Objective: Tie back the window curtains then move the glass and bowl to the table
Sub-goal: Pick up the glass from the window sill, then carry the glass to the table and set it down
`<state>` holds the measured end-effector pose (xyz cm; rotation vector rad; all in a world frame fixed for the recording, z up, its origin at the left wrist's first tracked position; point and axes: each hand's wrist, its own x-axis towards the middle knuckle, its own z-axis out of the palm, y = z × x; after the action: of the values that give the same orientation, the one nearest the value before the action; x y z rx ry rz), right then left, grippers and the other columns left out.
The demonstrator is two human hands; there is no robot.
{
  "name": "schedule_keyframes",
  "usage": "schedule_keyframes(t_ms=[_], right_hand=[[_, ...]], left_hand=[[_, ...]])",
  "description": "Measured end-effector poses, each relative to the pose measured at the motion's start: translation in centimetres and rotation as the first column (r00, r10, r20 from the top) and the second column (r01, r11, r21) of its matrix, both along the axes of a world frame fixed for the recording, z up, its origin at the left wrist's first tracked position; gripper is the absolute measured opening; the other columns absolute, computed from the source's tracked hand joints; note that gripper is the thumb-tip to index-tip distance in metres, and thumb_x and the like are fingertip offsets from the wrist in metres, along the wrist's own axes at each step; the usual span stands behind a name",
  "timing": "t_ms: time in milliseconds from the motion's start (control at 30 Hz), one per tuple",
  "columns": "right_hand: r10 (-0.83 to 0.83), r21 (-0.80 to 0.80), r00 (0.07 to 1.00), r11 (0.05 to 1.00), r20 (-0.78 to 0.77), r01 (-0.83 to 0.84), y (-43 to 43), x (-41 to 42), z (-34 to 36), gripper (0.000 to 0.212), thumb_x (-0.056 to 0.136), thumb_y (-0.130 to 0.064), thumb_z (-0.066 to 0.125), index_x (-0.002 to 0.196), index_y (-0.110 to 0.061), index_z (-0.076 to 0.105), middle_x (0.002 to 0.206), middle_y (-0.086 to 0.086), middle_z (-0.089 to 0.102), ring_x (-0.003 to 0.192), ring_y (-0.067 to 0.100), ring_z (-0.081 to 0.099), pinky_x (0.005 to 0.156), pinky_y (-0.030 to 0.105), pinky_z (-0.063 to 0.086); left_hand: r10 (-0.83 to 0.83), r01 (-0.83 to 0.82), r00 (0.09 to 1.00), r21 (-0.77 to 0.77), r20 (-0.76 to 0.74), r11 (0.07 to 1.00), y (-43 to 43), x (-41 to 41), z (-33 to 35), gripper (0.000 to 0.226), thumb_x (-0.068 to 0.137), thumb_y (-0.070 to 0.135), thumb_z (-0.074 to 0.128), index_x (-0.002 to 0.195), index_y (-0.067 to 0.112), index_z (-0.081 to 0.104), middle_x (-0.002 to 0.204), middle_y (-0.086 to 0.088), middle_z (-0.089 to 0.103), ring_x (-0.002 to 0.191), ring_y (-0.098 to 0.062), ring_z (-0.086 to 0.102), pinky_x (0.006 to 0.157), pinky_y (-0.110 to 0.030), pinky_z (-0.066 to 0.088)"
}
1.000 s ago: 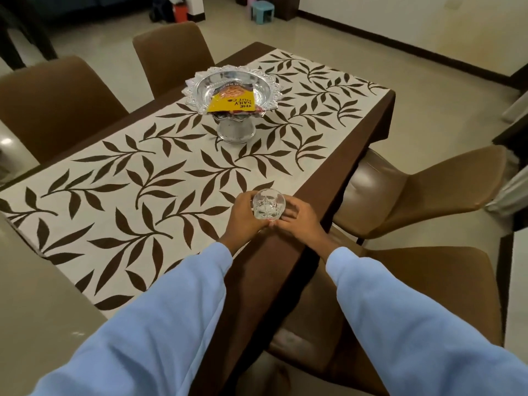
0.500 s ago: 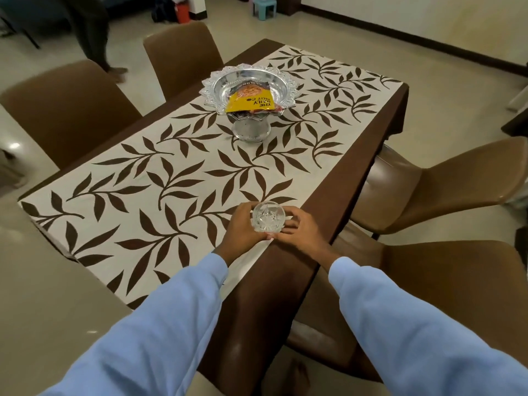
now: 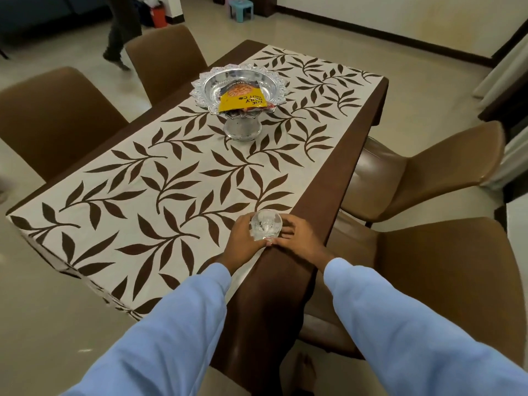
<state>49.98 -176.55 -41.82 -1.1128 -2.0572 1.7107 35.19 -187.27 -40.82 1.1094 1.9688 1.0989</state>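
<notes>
Barely anything has shifted over the last second: my left hand [image 3: 245,238] and right hand [image 3: 298,238] stay cupped round the glass [image 3: 265,225], left fingers curled about its far side, right fingers and thumb pressed in from the other side, so both are holding it and neither is spread. Measured against the bowl [image 3: 206,87], the glass sits where it sat a second ago, well apart from the bowl on my near side and off toward its right, at the border where the leaf-print runner [image 3: 143,195] gives way to the bare brown table [image 3: 331,192]. What has changed is my view, which has pulled back a little, and a person [image 3: 123,30] has walked into sight beyond the bowl, on its far left. I take this to mean the glass has reached the table and only needs letting go; the bowl, with a yellow packet [image 3: 243,102] in it, already stands there. My hands hide the foot of the glass, so I cannot tell whether it rests fully on the table or hangs just above it, nor whether anything is inside it. Pale folds far to the right of the bowl may be the curtains [image 3: 503,64], but the edge of my view cuts them off and I cannot see whether they are tied. The walking person is cut off above the waist.
</notes>
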Motion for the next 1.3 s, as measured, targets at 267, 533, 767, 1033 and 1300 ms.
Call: schedule_keyframes(t_ms=[267,533,767,1033,1300], right_hand=[[-0.056,0.095,0.996,0.994,0.073,0.049,-1.1,-0.1,-0.2,0.075,0.081,-0.011,0.078,0.146,-0.021,0.044,0.138,0.003,0.056,0.116,0.022,0.062,0.097,0.037,0.054],[-0.2,0.179,0.978,0.966,0.058,0.187,-2.1,2.0,1.6,0.058,0.09,-0.014,0.069,0.142,-0.02,0.046,0.138,0.002,0.055,0.124,0.018,0.055,0.103,0.035,0.049],[-0.442,0.215,0.896,0.871,-0.047,0.441,-2.2,9.6,5.0,0.046,0.096,-0.011,0.061,0.139,-0.021,0.048,0.129,-0.003,0.057,0.119,0.013,0.057,0.093,0.02,0.052],[-0.684,0.299,0.707,0.646,-0.182,0.702,-3.6,24.8,9.2,0.041,0.097,-0.015,0.058,0.136,-0.022,0.049,0.127,-0.004,0.059,0.117,0.009,0.058,0.099,0.023,0.049],[-0.883,0.345,0.367,0.26,-0.293,0.902,-13.7,44.6,11.7,0.043,0.091,-0.002,0.06,0.131,-0.014,0.054,0.12,0.001,0.063,0.11,0.011,0.061,0.085,0.017,0.05]], left_hand=[[-0.034,0.035,0.998,0.02,-0.044,0.999,0.1,0.2,1.1,0.081,0.07,0.019,0.083,0.137,0.01,0.039,0.126,0.006,0.044,0.116,-0.007,0.04,0.095,-0.02,0.032],[-0.149,0.273,0.889,0.237,-0.434,0.932,2.2,2.5,4.0,0.056,0.083,0.024,0.066,0.133,0.012,0.045,0.139,-0.003,0.046,0.132,-0.014,0.038,0.113,-0.042,0.031],[-0.396,0.521,0.813,0.232,-0.427,0.821,6.8,9.9,6.2,0.046,0.084,0.012,0.063,0.128,0.01,0.05,0.127,-0.005,0.053,0.117,-0.01,0.049,0.102,-0.018,0.035],[-0.651,0.749,0.661,0.278,-0.372,0.601,10.5,24.8,9.2,0.037,0.086,0.013,0.064,0.122,0.008,0.055,0.116,-0.005,0.059,0.103,-0.008,0.055,0.092,-0.02,0.045],[-0.831,0.906,0.396,0.312,-0.391,0.285,5.8,47.2,11.7,0.041,0.088,0.016,0.061,0.127,0.01,0.052,0.124,-0.003,0.056,0.106,-0.011,0.055,0.082,-0.03,0.052]])
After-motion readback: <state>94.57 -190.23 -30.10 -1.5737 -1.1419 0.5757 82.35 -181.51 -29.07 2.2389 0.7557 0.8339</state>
